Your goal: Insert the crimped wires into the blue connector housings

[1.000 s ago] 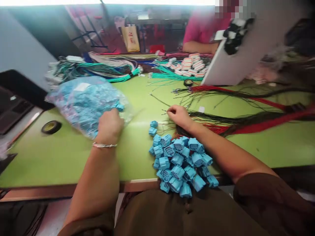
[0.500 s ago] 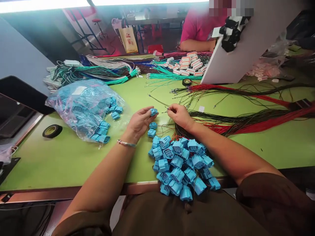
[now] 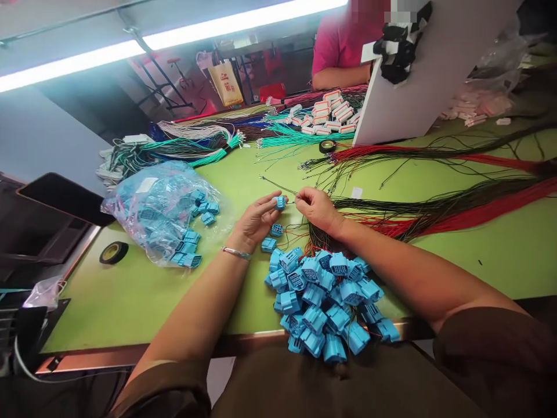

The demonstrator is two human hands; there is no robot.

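Left hand [image 3: 255, 220] gripped one small blue plastic connector housing [image 3: 281, 202] between thumb and fingertips, held above the green table top [image 3: 130, 290], mid-scene. Right hand [image 3: 317, 208] sat just right of it, fingers pinched on the end of a thin dark wire [image 3: 278, 187] aimed at the housing; the wire tip was too small to resolve.

Near edge: a heap of wired blue connector housings [image 3: 326, 302], roughly thirty, spilling over the table lip toward the lap. Two loose blue housings [image 3: 273, 237] lay between the heap and the left hand. Left of the hands: one clear plastic bag of blue housings [image 3: 152, 209], mouth open, several spilled at its right side. One black tape roll [image 3: 113, 252] near left; a second tape roll [image 3: 327, 146] further back. Right side: bundles of red and black wires [image 3: 456, 215]. Far: green and white wire bundles [image 3: 195, 145], a stack of white connectors [image 3: 331, 113], one slanted white board [image 3: 418, 87], and one other person in a pink shirt [image 3: 339, 46].

Risk, judged: the overhanging heap could slide off the near edge if an arm nudged it; the fine wire could bend or enter the wrong cavity if the housing tilted in the grip.
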